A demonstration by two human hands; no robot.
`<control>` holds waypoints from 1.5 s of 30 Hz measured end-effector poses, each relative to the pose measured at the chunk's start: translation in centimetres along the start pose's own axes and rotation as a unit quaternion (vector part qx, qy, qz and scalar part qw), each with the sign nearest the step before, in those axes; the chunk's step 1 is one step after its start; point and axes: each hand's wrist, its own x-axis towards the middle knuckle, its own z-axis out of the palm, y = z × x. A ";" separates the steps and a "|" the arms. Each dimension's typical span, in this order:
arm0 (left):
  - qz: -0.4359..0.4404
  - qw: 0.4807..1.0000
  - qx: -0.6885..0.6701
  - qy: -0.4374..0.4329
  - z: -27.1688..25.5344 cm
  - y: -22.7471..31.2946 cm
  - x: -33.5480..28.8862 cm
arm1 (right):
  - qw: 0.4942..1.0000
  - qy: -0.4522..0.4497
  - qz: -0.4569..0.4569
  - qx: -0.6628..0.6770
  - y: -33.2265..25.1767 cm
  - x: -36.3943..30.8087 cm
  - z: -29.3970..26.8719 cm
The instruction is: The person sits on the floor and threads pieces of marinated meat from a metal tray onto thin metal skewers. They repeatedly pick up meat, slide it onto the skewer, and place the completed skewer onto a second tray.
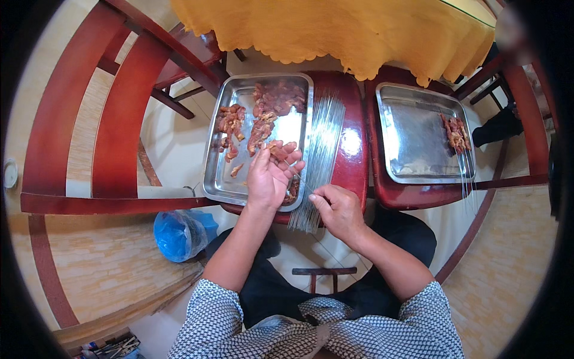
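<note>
My left hand [269, 182], palm up over the near right part of a steel tray [210, 161], pinches a piece of raw meat [277, 152] between thumb and fingers. Close by on the right, my right hand [339, 210] is closed in a pinch on a thin metal skewer [304, 182], which slants up toward my left hand; whether its tip is in the meat I cannot tell. Reddish marinated meat [281, 99] lies in heaps in that tray. Between the trays, a thick bundle of metal skewers [326, 134] rests lengthwise on a red stool.
A second steel tray [412, 128] on the right holds several loaded meat skewers [457, 133], their bare ends sticking over its near edge. Red wooden chairs [122, 113] flank me. A blue bin [179, 236] stands on the floor at left. A yellow tablecloth [353, 36] hangs ahead.
</note>
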 end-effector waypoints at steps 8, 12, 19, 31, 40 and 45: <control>-0.009 0.999 0.017 0.042 0.8 0.5 -0.1 | 0.998 -0.008 -0.047 -0.046 0.0 0.1 0.0; -0.014 0.999 0.023 0.042 0.3 0.5 -0.1 | 0.997 -0.004 -0.054 -0.060 -0.1 -0.1 0.1; 0.001 0.997 0.019 0.075 0.3 0.4 0.0 | 0.992 -0.006 -0.086 -0.092 0.0 0.1 0.2; 0.004 0.995 0.053 0.088 0.6 -0.1 0.0 | 0.986 -0.006 -0.119 -0.114 1.2 -0.6 0.3; 0.017 0.998 0.036 0.053 0.9 -0.2 -0.3 | 0.986 -0.031 -0.106 -0.127 2.2 -0.7 1.0; 0.054 0.997 0.003 0.051 0.7 -0.6 -0.4 | 0.989 -0.033 -0.095 -0.110 2.0 -0.8 1.4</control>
